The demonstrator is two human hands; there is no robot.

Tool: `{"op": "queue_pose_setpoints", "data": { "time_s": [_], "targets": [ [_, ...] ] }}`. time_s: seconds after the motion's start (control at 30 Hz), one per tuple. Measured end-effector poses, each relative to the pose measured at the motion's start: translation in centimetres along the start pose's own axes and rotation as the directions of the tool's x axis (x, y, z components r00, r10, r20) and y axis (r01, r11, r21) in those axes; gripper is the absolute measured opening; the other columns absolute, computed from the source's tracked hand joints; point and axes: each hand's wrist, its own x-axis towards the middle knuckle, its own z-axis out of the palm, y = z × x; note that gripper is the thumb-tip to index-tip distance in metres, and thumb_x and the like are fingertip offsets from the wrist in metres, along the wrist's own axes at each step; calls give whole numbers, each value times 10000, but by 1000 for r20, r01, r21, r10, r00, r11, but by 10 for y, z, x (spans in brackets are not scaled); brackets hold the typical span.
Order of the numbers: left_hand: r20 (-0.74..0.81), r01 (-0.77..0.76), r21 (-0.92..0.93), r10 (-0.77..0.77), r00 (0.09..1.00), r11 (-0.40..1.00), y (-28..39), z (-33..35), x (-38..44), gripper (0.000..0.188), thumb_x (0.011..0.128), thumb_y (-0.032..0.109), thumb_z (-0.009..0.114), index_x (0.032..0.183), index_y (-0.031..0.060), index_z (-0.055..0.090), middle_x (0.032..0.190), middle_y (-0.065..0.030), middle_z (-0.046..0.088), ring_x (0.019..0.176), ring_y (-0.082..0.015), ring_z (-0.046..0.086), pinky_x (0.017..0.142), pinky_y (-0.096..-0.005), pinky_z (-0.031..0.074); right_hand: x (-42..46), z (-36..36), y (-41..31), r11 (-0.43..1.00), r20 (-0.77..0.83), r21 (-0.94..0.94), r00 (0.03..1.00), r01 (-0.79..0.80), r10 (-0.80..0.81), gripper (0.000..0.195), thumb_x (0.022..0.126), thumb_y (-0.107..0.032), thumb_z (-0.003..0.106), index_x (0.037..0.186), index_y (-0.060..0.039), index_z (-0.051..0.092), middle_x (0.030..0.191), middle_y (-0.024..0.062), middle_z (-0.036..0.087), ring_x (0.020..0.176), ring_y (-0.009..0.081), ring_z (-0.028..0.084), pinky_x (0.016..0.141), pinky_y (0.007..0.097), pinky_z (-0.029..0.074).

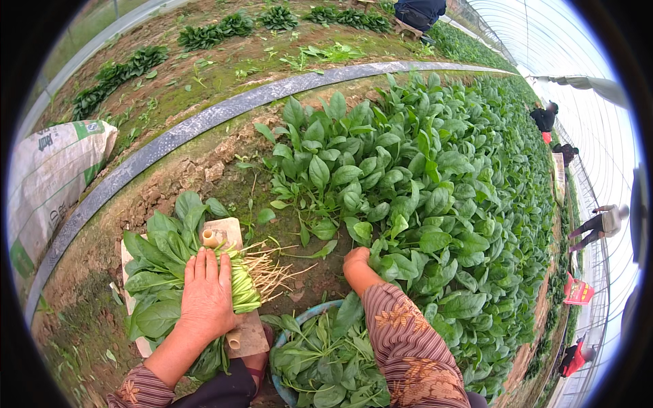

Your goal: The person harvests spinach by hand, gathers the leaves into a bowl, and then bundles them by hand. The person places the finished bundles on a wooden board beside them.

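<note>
My left hand [209,296] rests flat on a pile of cut spinach [158,280], leaves to the left and pale roots [270,273] to the right. Beneath the pile lies a flat board [227,232] with short upright tan tube pieces [209,237] on it. My right hand [357,257] reaches down at the near left edge of the growing spinach bed [433,204]; leaves hide its fingers, so its grip does not show. Between my forearms stands a blue-rimmed basin [278,352] holding loose spinach leaves [331,357].
A grey flat hose [224,115] curves across the soil. At left stands a printed woven sack [61,178]. Leafy bunches [120,71] lie in a row beyond the hose. Several people are about, one seated at the top [419,15]. A red bag [577,290] is at right.
</note>
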Motion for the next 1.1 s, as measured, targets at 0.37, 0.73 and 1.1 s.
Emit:
{"op": "queue_pose_setpoints", "data": {
  "time_s": [0.37, 0.73, 1.1],
  "targets": [
    [-25, -29, 70, 31, 999, 997, -2, 6, 0, 1089, 619, 539, 766, 1379, -96, 313, 1381, -309, 358, 1345, -404, 300, 1128, -483, 189, -18, 16, 6, 987, -79, -114, 989, 112, -121, 290, 923, -240, 539, 1171, -173, 675, 1211, -8, 648, 1096, 208, 627, 740, 433, 514],
    [-41, -27, 22, 28, 999, 999, -1, 7, 1, 1097, 588, 487, 794, 1383, -95, 311, 1384, -305, 359, 1344, -410, 301, 1128, -485, 196, -85, -30, 57, 982, -315, 37, 935, 185, -165, 229, 874, -159, 550, 1059, -126, 680, 1068, 67, 695, 962, 245, 682, 759, 399, 552],
    [-18, -13, 6, 13, 1000, 1000, -2, 6, -1, 1089, 607, 465, 797, 1396, -93, 295, 1407, -311, 336, 1361, -409, 277, 1142, -470, 175, -243, -187, 158, 889, -997, -50, 35, 455, -73, 157, 867, -219, 607, 848, -68, 568, 681, 102, 623, 731, 267, 657, 869, 468, 449]
  ]
}}
